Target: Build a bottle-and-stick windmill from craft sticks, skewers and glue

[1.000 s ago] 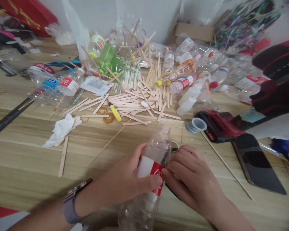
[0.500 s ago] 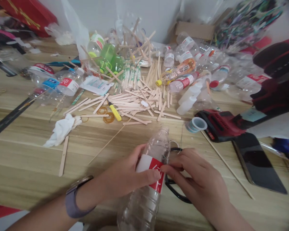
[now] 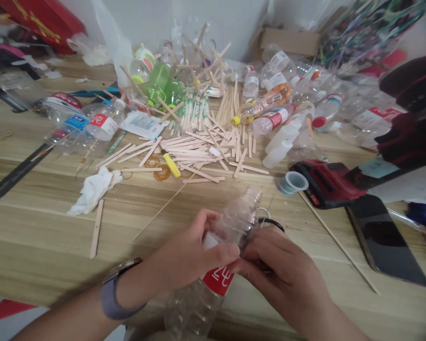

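Note:
A clear plastic bottle (image 3: 191,308) without a cap leans across the front of the table, its open neck pointing away from me. My left hand (image 3: 213,258) is wrapped round its upper part, thumb lying over the red and white label (image 3: 218,280). At the label's right side my right hand (image 3: 284,279) is closed, thumb and fingers pinched on the label's edge; its fingertips are partly hidden. Behind that hand shows a black loop handle (image 3: 275,223), apparently of scissors, mostly covered by my fingers.
Wooden craft sticks (image 3: 199,151) lie in a heap ahead, with a yellow-handled screwdriver (image 3: 171,164) and rubber bands (image 3: 161,173). Several plastic bottles (image 3: 271,118) crowd the back. On the right are a red-black power tool (image 3: 333,184), a phone (image 3: 386,241), a small cup (image 3: 293,183) and a thin stick (image 3: 341,244).
The bottle has turned and tipped in my left hand, so its label faces differently and its neck sits farther right. My right hand has stayed at the label's edge, now covering more of the black handle.

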The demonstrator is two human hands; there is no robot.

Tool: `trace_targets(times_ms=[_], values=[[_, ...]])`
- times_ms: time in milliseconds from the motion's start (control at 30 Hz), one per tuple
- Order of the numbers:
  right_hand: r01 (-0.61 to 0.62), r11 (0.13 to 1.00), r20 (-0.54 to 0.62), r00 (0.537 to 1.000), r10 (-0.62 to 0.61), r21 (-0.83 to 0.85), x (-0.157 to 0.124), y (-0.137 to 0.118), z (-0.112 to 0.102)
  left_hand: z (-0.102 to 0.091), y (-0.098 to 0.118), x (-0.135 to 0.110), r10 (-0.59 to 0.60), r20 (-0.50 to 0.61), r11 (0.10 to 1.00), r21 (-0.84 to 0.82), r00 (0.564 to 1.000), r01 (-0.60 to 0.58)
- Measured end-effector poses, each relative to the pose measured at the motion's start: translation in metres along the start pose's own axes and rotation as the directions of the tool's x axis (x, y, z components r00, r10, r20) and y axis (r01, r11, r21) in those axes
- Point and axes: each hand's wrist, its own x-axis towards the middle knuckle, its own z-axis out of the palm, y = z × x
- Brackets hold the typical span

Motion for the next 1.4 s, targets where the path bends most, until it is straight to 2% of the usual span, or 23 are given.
trace_targets(times_ms=[200,333,400,500,567,600,733,833,967,1033,1133,1200,1267,1400], values=[[0.035,0.999,-0.049,0.998,-0.036,-0.024,0.001,-0.004,0.005,0.008,0.008,-0.001,-0.062,-0.114,0.994,0.083,0.992,0.072],[0.064,0.998,-0.084,0.994,-0.065,-0.02,0.003,-0.006,0.002,0.01,0.014,0.001,-0.091,-0.18,0.992,0.073,0.979,0.106],[0.057,0.998,-0.09,0.994,-0.06,-0.033,0.002,-0.002,-0.005,0.006,0.013,0.002,-0.115,-0.182,0.993,-0.01,0.977,0.116],[-0.059,0.989,-0.08,0.996,0.048,-0.136,-0.001,0.01,-0.019,-0.002,0.01,0.005,-0.09,-0.181,0.97,-0.238,0.979,0.045],[-0.103,0.977,-0.022,0.995,0.101,-0.186,-0.003,0.021,-0.026,-0.009,0.007,0.007,-0.046,-0.21,0.941,-0.338,0.977,-0.028],[-0.093,0.977,0.052,0.993,0.105,-0.193,-0.004,0.027,-0.028,-0.011,0.006,0.007,-0.033,-0.228,0.93,-0.364,0.973,-0.054],[0.038,0.965,0.366,0.928,0.062,-0.261,-0.009,0.042,-0.021,-0.016,0.005,0.008,-0.027,-0.248,0.911,-0.405,0.968,-0.079],[0.083,0.949,0.442,0.895,0.063,-0.303,-0.011,0.039,-0.012,-0.014,0.006,0.009,-0.007,-0.264,0.915,-0.39,0.965,-0.1],[0.007,0.991,0.514,0.855,0.063,-0.133,-0.01,0.025,-0.012,-0.01,0.008,0.01,-0.036,-0.259,0.942,-0.332,0.965,-0.054],[0.006,0.998,0.439,0.898,0.021,-0.061,-0.009,0.02,-0.014,-0.008,0.009,0.01,-0.063,-0.248,0.95,-0.311,0.967,-0.018],[0.015,0.998,0.147,0.989,-0.006,-0.065,-0.007,0.017,-0.015,-0.004,0.008,0.01,-0.073,-0.218,0.951,-0.309,0.973,0.002],[0.005,0.996,0.001,1.0,-0.005,-0.09,-0.007,0.017,-0.011,-0.002,0.006,0.01,-0.078,-0.182,0.949,-0.315,0.98,0.017],[-0.016,0.994,-0.043,0.999,0.011,-0.112,-0.008,0.018,-0.004,0.001,0.003,0.011,-0.09,-0.159,0.946,-0.323,0.983,0.034],[-0.065,0.996,0.013,0.998,0.067,-0.068,-0.01,0.02,0.008,0.003,0.002,0.011,-0.107,-0.179,0.94,-0.34,0.978,0.04]])
